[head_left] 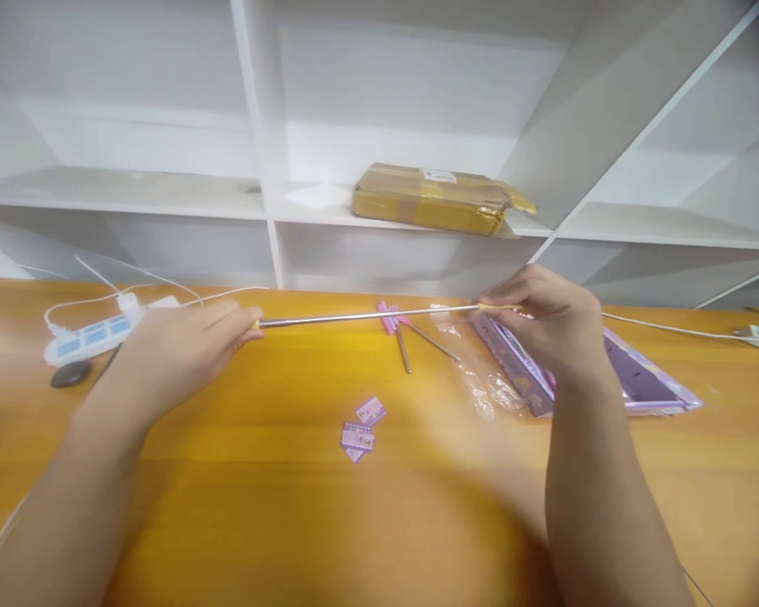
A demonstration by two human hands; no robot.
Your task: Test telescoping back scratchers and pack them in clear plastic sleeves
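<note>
A thin silver telescopic rod (341, 318) with yellowish ends stretches level above the desk between my hands. My left hand (193, 346) is closed round its left end. At the other end, my right hand (540, 316) pinches the rod between thumb and fingers. Beyond and below it lie two slim metal sticks with pink heads, one stick (404, 347) pointing toward me and the other stick (435, 341) slanting right. Small purple printed cards (357, 437) rest on the desk between my forearms.
On the wooden desk (278, 497), clear plastic wrapping (474, 371) lies beside a purple box (645, 371) partly behind my right wrist. A white power strip (94, 335) with cords and a dark mouse-like object (71, 374) are at left. A taped cardboard box (427, 198) sits on the white shelf.
</note>
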